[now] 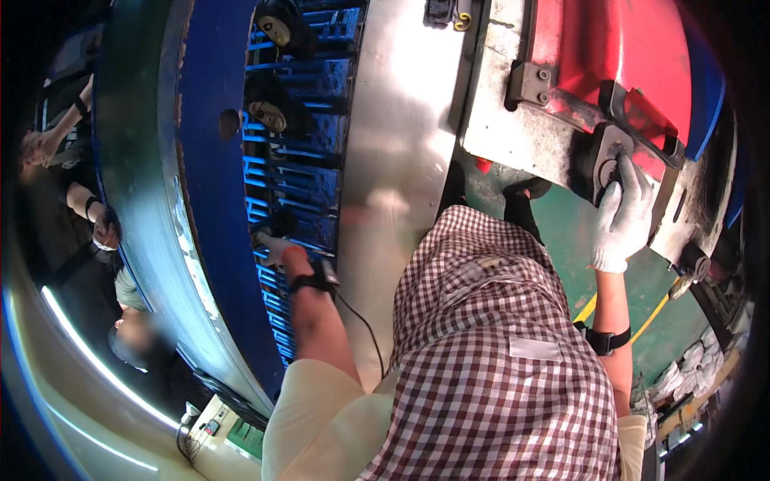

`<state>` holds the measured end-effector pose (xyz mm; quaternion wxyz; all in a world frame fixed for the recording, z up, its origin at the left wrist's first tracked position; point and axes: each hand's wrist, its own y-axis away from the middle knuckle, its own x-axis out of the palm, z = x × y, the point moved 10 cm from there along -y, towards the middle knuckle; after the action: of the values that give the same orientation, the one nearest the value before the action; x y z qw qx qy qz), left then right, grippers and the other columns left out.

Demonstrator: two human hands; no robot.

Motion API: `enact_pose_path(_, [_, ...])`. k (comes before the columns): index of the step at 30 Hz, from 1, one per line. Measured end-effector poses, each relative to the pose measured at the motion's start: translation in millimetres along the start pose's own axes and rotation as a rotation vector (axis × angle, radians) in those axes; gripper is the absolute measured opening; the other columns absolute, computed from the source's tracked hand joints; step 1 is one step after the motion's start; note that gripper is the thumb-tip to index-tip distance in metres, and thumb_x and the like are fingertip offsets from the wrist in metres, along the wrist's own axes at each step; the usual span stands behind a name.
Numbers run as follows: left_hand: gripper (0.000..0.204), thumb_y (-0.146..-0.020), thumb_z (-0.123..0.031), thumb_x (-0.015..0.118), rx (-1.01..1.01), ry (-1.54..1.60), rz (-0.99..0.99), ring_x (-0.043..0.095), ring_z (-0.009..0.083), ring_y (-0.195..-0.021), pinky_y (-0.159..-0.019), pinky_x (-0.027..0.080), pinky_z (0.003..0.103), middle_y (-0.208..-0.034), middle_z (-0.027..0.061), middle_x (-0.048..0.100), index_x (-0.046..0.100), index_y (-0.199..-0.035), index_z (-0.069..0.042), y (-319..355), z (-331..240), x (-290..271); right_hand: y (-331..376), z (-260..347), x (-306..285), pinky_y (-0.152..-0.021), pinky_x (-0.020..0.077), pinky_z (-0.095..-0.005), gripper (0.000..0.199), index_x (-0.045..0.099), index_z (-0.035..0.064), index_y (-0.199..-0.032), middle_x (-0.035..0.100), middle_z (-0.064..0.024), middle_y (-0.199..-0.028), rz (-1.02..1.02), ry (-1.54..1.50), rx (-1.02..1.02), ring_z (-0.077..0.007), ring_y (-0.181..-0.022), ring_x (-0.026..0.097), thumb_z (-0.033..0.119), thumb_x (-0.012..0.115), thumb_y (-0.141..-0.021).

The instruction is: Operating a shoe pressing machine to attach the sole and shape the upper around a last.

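My right hand, in a white knit glove, is at the red machine on the right. Its fingers lie along the grey sole of what looks like a dark shoe, whose dark upper points toward the machine's metal plate. My left hand, gloved too, reaches down to the blue slatted conveyor. A dark object is right by its fingers, which are blurred and partly hidden. Farther along the slats lie dark shoes, one nearer and another farther off, their pale sole parts showing.
A shiny metal ledge runs between conveyor and machine. The red machine housing has a bracket and a dark handle. Beyond the conveyor are a blue panel and another person. Pale bundled gloves or cloths lie at lower right.
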<state>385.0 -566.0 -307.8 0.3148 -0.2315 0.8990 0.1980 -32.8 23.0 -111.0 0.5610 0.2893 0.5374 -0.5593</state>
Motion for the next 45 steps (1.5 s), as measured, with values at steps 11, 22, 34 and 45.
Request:
enact_pose_path(11, [0.045,-0.086,-0.056,0.068,-0.477,0.274,0.602,0.064,0.0317,-0.114,-0.102,0.046,0.061,-0.118,0.0055,0.071,0.071,-0.114,-0.022,-114.4,55.0,70.4,0.4,-2.3,2.8,-0.100,0.0516,-0.0396,0.036,0.067,0.0071,-0.135,0.070,-0.0141,-0.120,-0.078,0.003,-0.066,-0.0297,-0.109,0.067,0.008,0.059,-0.100])
enact_pose_path(22, [0.095,-0.079,-0.044,0.077,-0.392,0.505,1.244,0.049,0.0356,-0.133,-0.118,0.039,0.053,-0.143,0.0226,0.047,0.036,-0.153,-0.001,201.7,2.8,41.2,2.0,-4.3,-10.7,-0.099,0.0507,-0.0424,0.032,0.071,0.0079,-0.125,0.072,-0.0124,-0.116,-0.101,-0.124,-0.065,-0.0308,-0.109,0.067,0.012,0.068,-0.094])
enact_pose_path(34, [0.098,-0.078,-0.028,0.085,0.187,0.166,2.160,0.056,0.0302,-0.135,-0.115,0.046,0.045,-0.154,0.0111,0.053,0.037,-0.160,-0.004,538.3,-103.7,-8.3,33.6,60.7,-28.8,-0.127,0.0219,-0.0426,0.100,0.022,-0.0007,-0.165,0.030,-0.0234,-0.168,0.536,-1.674,0.173,-0.0335,-0.157,0.027,0.021,0.079,-0.086])
enact_pose_path(45, [0.088,-0.097,-0.019,0.065,0.595,0.248,2.427,0.028,0.0372,-0.157,-0.124,0.030,0.045,-0.169,0.0214,0.025,0.014,-0.168,-0.005,754.4,-204.5,-17.9,18.5,-183.4,-89.0,-0.113,0.0439,-0.0343,0.079,0.051,-0.0039,-0.151,0.058,-0.0177,-0.148,-0.199,-1.073,0.645,-0.0239,-0.131,0.058,0.019,0.080,-0.081])
